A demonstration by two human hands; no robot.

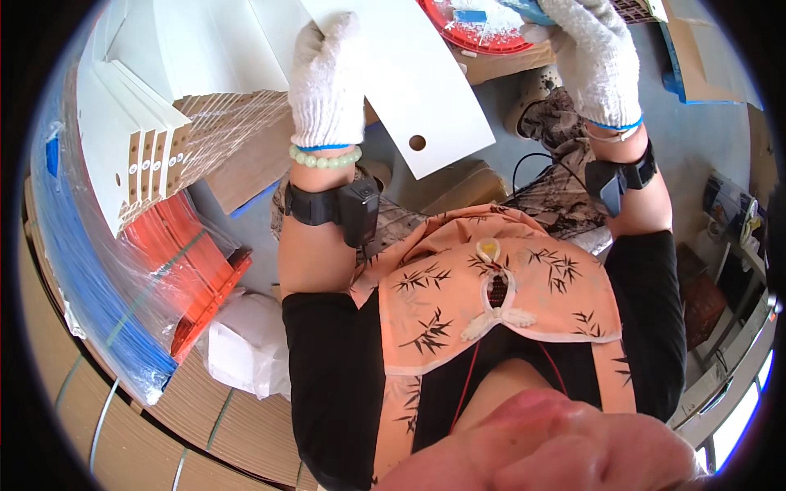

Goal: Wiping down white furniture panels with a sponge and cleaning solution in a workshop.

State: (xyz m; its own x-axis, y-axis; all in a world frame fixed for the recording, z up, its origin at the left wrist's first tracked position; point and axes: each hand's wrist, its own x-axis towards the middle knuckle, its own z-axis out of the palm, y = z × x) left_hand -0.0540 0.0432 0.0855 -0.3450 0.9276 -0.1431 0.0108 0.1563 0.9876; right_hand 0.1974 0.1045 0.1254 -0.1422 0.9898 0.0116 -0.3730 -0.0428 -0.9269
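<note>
My left hand (326,82), in a white knitted glove, is closed at the left edge of a long white panel (442,114). Near the panel's lower end is a round hole. The panel's top runs out of the picture. My right hand (594,61), gloved the same way, is closed around a blue object (528,10), cut off by the upper edge, so its kind does not show. Just left of that hand, a round red tray (456,39) holds white crumbs or shavings and a small blue piece (470,15).
At left stand white panels (123,131) with brown, holed ends, by film-wrapped blue sheets (90,270) and orange-red pieces (184,245). A crumpled white bag (246,344) lies below. Cardboard (471,188) sits between my legs; more cardboard (704,61) stands at upper right.
</note>
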